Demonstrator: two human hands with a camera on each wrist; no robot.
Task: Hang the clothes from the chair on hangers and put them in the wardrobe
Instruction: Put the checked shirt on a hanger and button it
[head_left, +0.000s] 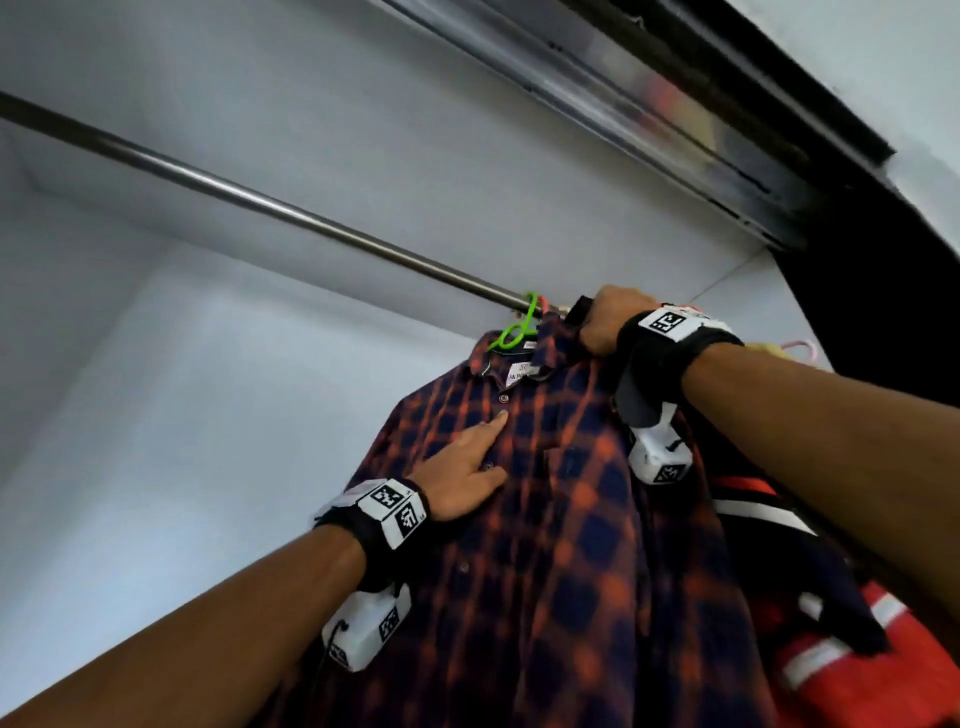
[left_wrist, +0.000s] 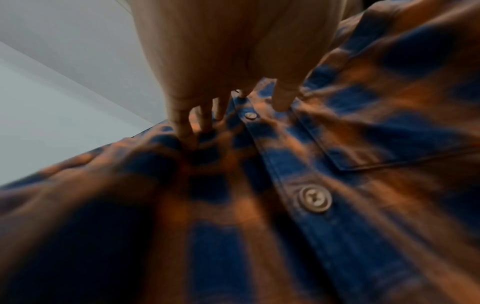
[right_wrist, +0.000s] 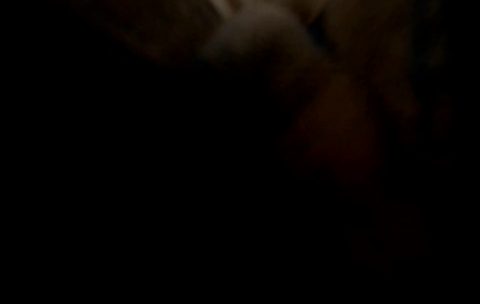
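A navy and orange plaid shirt (head_left: 561, 519) hangs on a green hanger (head_left: 517, 327) hooked over the wardrobe rail (head_left: 260, 200). My left hand (head_left: 467, 462) lies flat on the shirt's front, fingers straight, beside the button placket (left_wrist: 314, 198); the fingertips (left_wrist: 187, 133) press into the cloth. My right hand (head_left: 608, 325) is curled round the shirt's right shoulder near the collar, just under the rail. The right wrist view is almost black and shows nothing clear.
Behind the plaid shirt on the right hang a dark garment and an orange one with white stripes (head_left: 841, 654). A pink hanger (head_left: 800, 348) shows past my right wrist. The rail's left stretch is bare, with white wardrobe walls (head_left: 182, 389) around. A dark door track (head_left: 701, 130) runs overhead.
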